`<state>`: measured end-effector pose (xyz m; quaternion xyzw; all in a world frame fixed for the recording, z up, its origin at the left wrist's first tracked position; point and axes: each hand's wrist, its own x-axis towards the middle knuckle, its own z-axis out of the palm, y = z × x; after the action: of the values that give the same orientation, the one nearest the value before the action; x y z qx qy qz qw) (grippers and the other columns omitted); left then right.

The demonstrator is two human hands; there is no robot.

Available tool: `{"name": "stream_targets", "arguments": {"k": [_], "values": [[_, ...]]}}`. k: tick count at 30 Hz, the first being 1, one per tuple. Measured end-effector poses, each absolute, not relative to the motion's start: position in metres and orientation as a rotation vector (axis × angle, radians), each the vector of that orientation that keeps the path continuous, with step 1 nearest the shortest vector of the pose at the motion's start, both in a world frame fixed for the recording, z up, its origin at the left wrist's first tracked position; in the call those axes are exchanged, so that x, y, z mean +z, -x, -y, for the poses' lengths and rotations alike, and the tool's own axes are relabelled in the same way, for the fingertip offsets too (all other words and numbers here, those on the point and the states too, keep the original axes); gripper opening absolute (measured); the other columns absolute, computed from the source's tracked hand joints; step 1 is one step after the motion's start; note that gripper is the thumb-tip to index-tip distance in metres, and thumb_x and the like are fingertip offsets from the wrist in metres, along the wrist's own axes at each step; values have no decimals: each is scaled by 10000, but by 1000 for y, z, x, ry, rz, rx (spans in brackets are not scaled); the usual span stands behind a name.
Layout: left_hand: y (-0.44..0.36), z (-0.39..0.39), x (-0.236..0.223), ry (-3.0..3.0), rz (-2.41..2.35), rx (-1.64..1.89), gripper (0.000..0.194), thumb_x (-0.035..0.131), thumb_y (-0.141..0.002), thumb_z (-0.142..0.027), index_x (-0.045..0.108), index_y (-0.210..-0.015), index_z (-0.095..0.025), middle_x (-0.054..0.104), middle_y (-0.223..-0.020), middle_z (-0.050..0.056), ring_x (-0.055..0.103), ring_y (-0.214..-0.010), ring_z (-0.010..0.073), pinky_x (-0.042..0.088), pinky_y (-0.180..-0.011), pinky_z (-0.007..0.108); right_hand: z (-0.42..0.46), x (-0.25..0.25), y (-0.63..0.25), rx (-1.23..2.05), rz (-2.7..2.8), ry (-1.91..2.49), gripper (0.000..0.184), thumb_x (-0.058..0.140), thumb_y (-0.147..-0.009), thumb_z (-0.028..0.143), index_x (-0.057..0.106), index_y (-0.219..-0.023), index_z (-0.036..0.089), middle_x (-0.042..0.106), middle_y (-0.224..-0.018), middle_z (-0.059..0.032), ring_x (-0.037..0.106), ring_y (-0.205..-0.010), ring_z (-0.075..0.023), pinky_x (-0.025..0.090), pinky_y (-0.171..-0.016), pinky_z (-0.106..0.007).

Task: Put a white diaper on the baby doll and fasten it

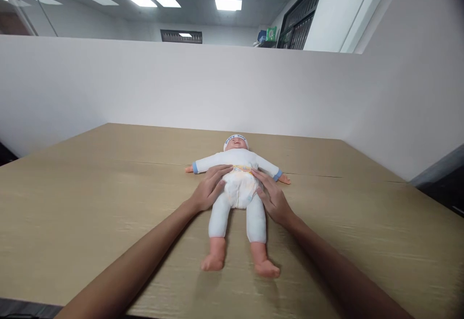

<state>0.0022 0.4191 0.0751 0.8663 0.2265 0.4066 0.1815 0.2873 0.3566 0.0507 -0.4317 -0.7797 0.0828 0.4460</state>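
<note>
A baby doll (237, 162) lies on its back in the middle of the wooden table (90, 203), head away from me, arms spread, bare feet toward me. It wears a white suit, a white cap and a diaper (239, 188) at its hips. My left hand (210, 188) rests on the diaper's left side at the doll's waist, fingers stretched flat along it. My right hand (271, 195) lies against the diaper's right side, fingers extended on the waistband. Neither hand visibly grips anything.
A white partition wall (181, 87) runs along the table's far edge and up the right side. A seam crosses the tabletop behind the doll. Ceiling lights and a dark window frame show above the partition.
</note>
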Motion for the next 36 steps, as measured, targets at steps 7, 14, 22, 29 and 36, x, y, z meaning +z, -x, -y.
{"name": "stream_targets", "arguments": {"k": [7,14,22,29,36], "values": [[4,-424,73,-2575,-626,1011,592,262,-1157,-495,429,-1691,-300,454,-1730,43,351,-1603,308,254,-1351,549,-357,57,-293,190,2101,1015,577,371,-1148,407,370,-1706,257,391,-1749,-61,336,-1648,-244,283,-1384,-526],[6,-427,73,-2651,-659,1026,626,199,-1160,-501,364,-1719,-271,413,-1754,50,338,-1613,298,250,-1346,516,-358,60,-303,29,2156,1034,600,337,-1141,414,341,-1726,281,402,-1744,-46,341,-1650,-267,245,-1387,-572],[24,-473,73,-2450,-1588,1012,608,564,-1037,-556,565,-1488,-149,613,-1518,197,488,-1426,395,364,-1207,554,-403,50,-344,-147,1829,1526,669,520,-1056,497,475,-1623,144,527,-1633,-174,470,-1522,-344,345,-1293,-557],[-5,-491,90,-2383,-1794,663,364,646,-935,-415,686,-1168,-139,728,-1233,230,613,-1224,421,448,-1027,493,-444,57,-319,85,1789,1784,355,547,-1008,427,735,-1101,141,759,-1121,-181,696,-1038,-291,501,-887,-338],[-4,-403,132,-2043,-1769,801,416,702,-870,-594,609,-1005,-212,773,-1024,117,719,-888,321,442,-687,353,-386,91,-316,251,1678,1708,349,529,-982,423,708,-1175,194,780,-1127,-100,720,-968,-257,481,-775,-298]]}}
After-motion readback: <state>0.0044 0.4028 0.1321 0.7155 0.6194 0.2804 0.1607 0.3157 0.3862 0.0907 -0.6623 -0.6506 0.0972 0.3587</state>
